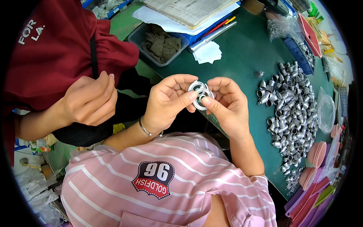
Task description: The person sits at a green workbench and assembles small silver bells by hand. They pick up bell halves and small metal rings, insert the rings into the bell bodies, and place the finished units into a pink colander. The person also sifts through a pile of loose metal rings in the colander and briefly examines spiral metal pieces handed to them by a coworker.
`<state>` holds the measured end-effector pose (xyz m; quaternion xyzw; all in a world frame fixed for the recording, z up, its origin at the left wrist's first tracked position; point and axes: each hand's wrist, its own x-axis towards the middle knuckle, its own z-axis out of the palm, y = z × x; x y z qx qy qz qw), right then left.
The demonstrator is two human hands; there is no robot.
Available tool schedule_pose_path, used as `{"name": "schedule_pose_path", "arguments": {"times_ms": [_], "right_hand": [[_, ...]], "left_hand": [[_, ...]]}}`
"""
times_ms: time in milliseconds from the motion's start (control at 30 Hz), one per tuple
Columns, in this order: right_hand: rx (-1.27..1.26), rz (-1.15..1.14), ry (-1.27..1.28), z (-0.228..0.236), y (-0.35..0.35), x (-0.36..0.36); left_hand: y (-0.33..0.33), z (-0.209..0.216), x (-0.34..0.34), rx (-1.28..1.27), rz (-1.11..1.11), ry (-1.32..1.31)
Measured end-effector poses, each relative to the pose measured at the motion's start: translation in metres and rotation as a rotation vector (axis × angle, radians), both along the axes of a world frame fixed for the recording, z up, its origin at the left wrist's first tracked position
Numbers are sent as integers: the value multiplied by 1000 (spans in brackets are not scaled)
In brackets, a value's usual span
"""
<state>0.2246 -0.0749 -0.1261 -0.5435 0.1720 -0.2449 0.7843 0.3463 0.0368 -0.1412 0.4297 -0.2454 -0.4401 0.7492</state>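
Observation:
Above my lap, my left hand (168, 99) and my right hand (230, 108) pinch a set of shiny silver metal rings (200, 90) between thumbs and fingers. The rings look round and overlap one another. Whether they are joined or loose cannot be made out. Both thumbs press on the near face, while the other fingers curl behind and are partly hidden. A metal bangle (144, 128) circles my left wrist.
A co-worker's hand (92, 100) and maroon sleeve are close on my left. On the green table (234, 56) lies a large pile of grey metal cone-shaped parts (291, 113). A plastic tub (136, 38) with brown cloth, papers (181, 11) and pens stand farther back.

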Motion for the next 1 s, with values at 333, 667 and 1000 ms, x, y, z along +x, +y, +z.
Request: {"name": "schedule_pose_path", "arguments": {"times_ms": [333,667,1000], "right_hand": [[-29,-34,81,-4,-1,0],[-63,-60,122,2,-4,0],[-64,-44,129,1,-9,6]], "left_hand": [[-2,-6,-4,-27,118,-22],[-4,-7,-3,-9,92,33],[-4,-8,-1,-29,62,6]]}}
